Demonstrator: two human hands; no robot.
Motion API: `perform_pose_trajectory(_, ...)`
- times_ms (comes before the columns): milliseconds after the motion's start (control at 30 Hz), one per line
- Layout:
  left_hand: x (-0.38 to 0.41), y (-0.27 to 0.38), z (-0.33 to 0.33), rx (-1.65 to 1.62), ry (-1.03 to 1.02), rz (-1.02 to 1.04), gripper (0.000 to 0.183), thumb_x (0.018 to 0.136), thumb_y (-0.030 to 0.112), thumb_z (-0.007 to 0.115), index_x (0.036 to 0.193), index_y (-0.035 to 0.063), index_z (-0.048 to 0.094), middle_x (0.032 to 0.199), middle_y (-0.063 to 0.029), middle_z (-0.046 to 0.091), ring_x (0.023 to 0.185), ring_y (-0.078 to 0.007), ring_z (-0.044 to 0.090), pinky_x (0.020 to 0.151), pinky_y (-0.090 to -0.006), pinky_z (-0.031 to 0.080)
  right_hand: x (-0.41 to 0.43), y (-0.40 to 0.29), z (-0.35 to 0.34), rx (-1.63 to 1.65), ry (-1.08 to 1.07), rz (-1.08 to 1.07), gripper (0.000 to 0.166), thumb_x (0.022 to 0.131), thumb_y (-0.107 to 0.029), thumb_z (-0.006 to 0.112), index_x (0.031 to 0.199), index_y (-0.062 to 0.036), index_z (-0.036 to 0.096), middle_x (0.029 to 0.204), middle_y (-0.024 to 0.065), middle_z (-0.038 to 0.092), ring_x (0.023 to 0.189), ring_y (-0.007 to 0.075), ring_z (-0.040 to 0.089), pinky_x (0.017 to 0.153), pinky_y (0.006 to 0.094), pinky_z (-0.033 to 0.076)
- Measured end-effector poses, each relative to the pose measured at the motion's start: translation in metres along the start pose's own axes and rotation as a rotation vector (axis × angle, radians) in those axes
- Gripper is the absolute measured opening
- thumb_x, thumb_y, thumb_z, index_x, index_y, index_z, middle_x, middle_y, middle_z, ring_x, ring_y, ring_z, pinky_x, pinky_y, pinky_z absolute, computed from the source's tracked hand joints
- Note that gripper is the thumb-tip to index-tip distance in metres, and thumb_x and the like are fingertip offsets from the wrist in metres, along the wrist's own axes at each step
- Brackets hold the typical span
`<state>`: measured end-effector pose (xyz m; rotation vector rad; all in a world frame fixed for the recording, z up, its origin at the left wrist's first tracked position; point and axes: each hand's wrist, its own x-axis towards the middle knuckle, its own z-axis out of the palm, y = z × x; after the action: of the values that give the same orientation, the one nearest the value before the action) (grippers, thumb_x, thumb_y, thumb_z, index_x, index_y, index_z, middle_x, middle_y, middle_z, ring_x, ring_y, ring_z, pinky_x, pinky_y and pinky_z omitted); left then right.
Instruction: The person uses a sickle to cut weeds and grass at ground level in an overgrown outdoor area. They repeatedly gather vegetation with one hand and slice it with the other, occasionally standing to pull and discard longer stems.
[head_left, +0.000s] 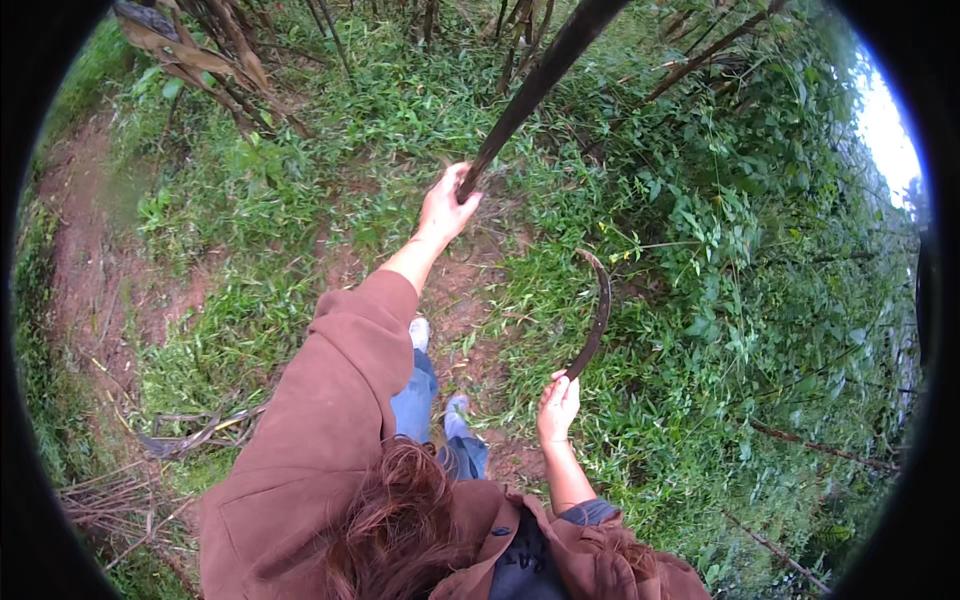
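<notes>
My left hand (444, 210) reaches forward from a brown sleeve and grips a long, dark, straight stick (532, 90). From that grip the stick runs up and to the right, out of the picture's top edge, so its far end is hidden. Lower and to the right, my right hand (557, 409) is closed around the base of a sickle (600, 315). The handle is mostly hidden by the fingers. Its dark curved blade points forward over the grass (525, 289), the tip bending to the left. The blade and the stick are apart.
Thin woody stems (240, 75) rise at the upper left. Dense leafy growth (697, 277) fills the right side. Bare reddish soil (97, 247) shows at left. Dry stalks (112, 499) lie at lower left, and my shoes (456, 416) stand on a trodden strip.
</notes>
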<state>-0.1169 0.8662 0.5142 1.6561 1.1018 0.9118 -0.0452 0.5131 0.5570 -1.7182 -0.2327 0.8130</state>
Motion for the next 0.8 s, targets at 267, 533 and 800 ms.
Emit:
perform_pose_trajectory(267,-0.020,-0.130,0.045,-0.030,-0.060,0.029,0.035,0.067,-0.002,0.067,0.097,0.0085,0.053,0.091,-0.0085,0.055,0.084,-0.0203,0.055,0.074,-0.0315,0.046,0.057,-0.080,0.084,0.107,-0.145,0.031,0.025,0.089,-0.019,0.053,0.110,-0.0069,0.049,0.059,-0.0056,0.038,0.046,0.0058,0.037,0.044,0.0213,0.033)
perform_pose_trajectory(533,-0.017,-0.081,0.049,0.128,-0.054,-0.192,0.007,0.073,0.019,0.060,0.076,0.0153,0.065,0.077,-0.0105,0.063,0.077,-0.0301,0.058,0.070,-0.0368,0.047,0.134,-0.127,0.230,0.580,-0.404,-0.456,0.037,0.093,-0.036,0.036,0.082,-0.0052,0.054,0.076,0.0096,0.055,0.079,0.0225,0.053,0.094,0.0374,0.034)
perform_pose_trajectory(800,-0.055,-0.028,0.036,0.050,-0.187,-0.058,0.025,0.063,0.003,0.065,0.085,0.0126,0.064,0.074,-0.0095,0.061,0.071,-0.0270,0.056,0.070,-0.0370,0.046,0.077,-0.192,0.198,0.682,-0.257,-0.395,0.044,0.095,-0.027,0.033,0.053,-0.0146,0.039,0.043,-0.0013,0.040,0.034,0.0098,0.035,0.037,0.0222,0.031)
